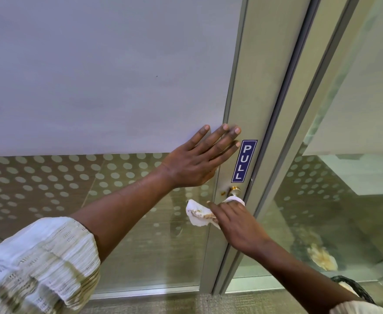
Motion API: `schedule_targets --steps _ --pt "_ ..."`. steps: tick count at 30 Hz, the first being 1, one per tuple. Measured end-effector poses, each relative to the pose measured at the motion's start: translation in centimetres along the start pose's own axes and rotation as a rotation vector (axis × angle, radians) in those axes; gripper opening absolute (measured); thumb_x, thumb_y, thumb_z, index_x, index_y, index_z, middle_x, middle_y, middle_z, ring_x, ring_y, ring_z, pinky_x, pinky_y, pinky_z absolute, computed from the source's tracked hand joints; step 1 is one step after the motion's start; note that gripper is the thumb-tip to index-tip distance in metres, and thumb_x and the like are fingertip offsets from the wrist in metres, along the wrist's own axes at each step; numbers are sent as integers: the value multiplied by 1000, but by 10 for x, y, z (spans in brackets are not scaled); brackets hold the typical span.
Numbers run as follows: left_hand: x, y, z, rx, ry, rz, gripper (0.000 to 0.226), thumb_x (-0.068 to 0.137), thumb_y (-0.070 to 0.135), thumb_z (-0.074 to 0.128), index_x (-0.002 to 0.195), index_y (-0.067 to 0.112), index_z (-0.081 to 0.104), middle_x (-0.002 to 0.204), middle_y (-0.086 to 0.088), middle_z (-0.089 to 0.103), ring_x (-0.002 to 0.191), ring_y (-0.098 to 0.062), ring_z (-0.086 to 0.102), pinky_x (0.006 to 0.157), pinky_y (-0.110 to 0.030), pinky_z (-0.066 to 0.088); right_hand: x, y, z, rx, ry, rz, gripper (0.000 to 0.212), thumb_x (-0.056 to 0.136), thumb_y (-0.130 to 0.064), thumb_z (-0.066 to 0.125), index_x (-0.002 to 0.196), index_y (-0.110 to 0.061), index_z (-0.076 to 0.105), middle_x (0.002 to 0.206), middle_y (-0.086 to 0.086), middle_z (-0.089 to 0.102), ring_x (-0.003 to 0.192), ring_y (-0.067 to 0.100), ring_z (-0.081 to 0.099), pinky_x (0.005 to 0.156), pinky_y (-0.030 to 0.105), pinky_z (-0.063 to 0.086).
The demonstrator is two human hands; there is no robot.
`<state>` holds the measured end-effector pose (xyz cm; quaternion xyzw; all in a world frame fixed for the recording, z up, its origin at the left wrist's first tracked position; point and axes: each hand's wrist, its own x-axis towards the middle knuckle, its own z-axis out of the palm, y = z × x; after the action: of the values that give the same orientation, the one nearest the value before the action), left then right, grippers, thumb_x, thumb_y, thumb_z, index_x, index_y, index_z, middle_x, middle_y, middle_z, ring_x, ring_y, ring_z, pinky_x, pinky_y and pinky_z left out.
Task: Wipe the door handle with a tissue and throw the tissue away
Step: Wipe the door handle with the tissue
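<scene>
The left hand (197, 163) lies flat against the door (257, 87) in the middle of the frame, its fingers (225, 141) spread and released, holding nothing; the fingertips reach onto the grey metal frame of the door just left of a blue sign (244, 160) that reads PULL. The left forearm runs down toward the lower left, where a pale woven sleeve (38, 266) fills the corner.

Just below the sign sits the door handle (234, 191) — a small brass-coloured knob with brownish marks on the metal beside it. The right hand (235, 225) comes up from the lower right and presses a tissue (199, 214) against the underside of the handle. Its fingers are closed on the tissue, with the forefinger stretched out over the top of it. The tissue is white, crumpled and stained brown — most of it bunches out to the left of the hand, and a small edge shows against the knob.

The upper part of the door is frosted, while the lower glass carries rows of pale dots. At the lower right edge of the frame, the dark rim of a basket (353, 288) shows behind the right forearm, with something pale inside it.
</scene>
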<state>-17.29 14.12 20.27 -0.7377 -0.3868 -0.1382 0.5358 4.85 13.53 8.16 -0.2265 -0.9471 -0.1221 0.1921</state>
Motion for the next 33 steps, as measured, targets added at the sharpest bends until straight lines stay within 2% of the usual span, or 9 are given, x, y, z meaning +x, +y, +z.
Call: schedule_targets --steps 5,10,14,16,18,23,26,29,33 --pt "0 0 0 7 -1 3 72 97 24 54 164 9 33 170 -15 30 158 -35 24 130 -52 9 2 -26 0 41 -54 128 62 103 -52 33 147 -9 41 142 16 50 127 31 47 108 48 41" --pt "0 1 0 25 -5 5 70 98 24 50 164 9 33 169 -15 32 158 -35 26 129 -52 10 51 -57 -14 33 -38 289 42 100 -43 43 81 -13 65 68 8 64 59 29 60 55 33 36" --pt "1 0 0 34 -8 5 70 98 25 51 164 9 33 169 -16 32 157 -35 26 129 -52 10 86 -49 -20 214 -396 533 63 101 -60 25 60 -17 45 62 1 52 65 26 54 54 32 30" --pt "0 1 -1 32 -10 4 71 97 25 51 164 9 33 170 -16 32 158 -35 26 129 -52 10 88 -48 -17 252 -427 547 63 100 -62 25 58 -17 41 60 0 48 64 26 52 51 32 25" --pt "0 1 -1 28 -13 1 71 98 25 51 164 9 33 170 -15 31 158 -35 25 130 -52 9 71 -55 -12 146 -219 459 55 100 -56 35 65 -16 51 63 2 57 62 27 57 53 31 28" --pt "0 0 -1 13 -16 2 69 100 25 49 165 9 32 170 -16 30 158 -35 25 130 -52 9 14 -52 23 39 72 250 30 92 -32 51 118 -17 53 99 1 54 85 25 53 80 38 34" --pt "1 1 0 17 -6 1 71 98 24 53 164 9 34 170 -16 31 158 -35 27 130 -52 10 33 -53 13 17 -14 315 29 97 -41 44 96 -17 61 83 5 62 71 27 56 66 39 37" --pt "1 0 -1 32 -3 1 70 97 25 53 163 9 36 169 -15 32 157 -34 29 129 -52 10 79 -57 -8 164 -267 583 63 101 -56 24 62 -18 55 65 6 62 59 26 55 56 34 32" --pt "1 1 -1 26 -3 9 68 98 25 51 163 9 37 169 -15 34 157 -34 30 129 -52 12 97 -66 -7 189 -337 712 61 103 -53 23 72 -15 60 76 6 69 73 28 66 59 33 35"
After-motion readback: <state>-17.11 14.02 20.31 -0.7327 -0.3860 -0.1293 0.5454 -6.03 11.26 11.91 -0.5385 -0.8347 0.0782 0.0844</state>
